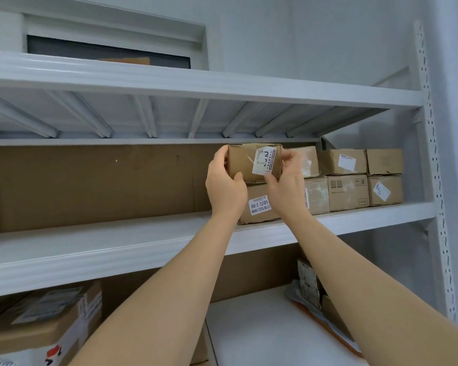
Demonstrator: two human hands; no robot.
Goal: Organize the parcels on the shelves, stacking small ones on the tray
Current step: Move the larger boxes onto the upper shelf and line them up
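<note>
Both forearms reach up from the lower edge; left hand (224, 186) and right hand (284, 184) grasp a small box (245, 165) by its two sides, setting it atop a labelled box (259, 207) on the middle shelf (117, 244); to its right, six more boxes (354, 178) stand in two tiers, touching; leftward the shelf is bare; larger parcels (45, 320) wait on the shelf below; stacking appears well begun, though no tray is identifiable.

two hands (224, 184), three shelves (143, 241)
</note>
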